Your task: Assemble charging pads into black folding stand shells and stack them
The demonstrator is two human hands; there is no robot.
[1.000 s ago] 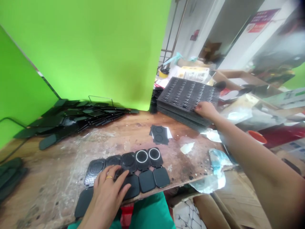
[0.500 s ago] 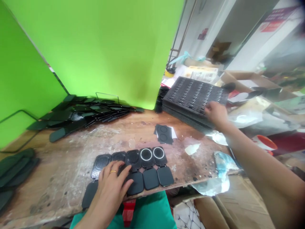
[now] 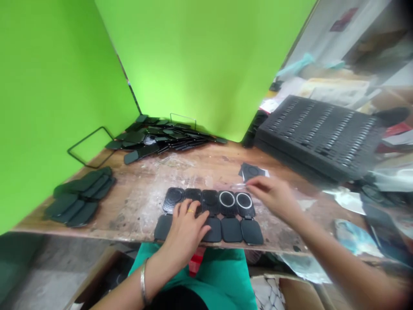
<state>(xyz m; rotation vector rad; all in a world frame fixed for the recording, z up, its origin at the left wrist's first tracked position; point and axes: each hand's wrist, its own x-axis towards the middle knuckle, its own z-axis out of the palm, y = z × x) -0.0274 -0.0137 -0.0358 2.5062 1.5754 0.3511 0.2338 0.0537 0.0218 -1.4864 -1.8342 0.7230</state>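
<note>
A row of black hinged folding pads lies opened out near the table's front edge. White rings sit in the round recesses of the two rightmost ones. My left hand rests over the left-middle part of the row, fingers spread, covering some of the pads. Above the right end of the row, my right hand pinches a thin whitish ring, blurred and seen nearly edge-on. Just behind that hand lie dark sheets with circle outlines, partly hidden by it.
A black slotted foam block with silvery edges in its slots stands at the back right. Black flat pieces are heaped at the back, with another pile at left. Green panels wall the table. Clear plastic hangs at right.
My right hand has come from the slotted block leftward to the pad row, now with a thin whitish ring in its fingers. My left hand stays on the pads. The view has turned left.
</note>
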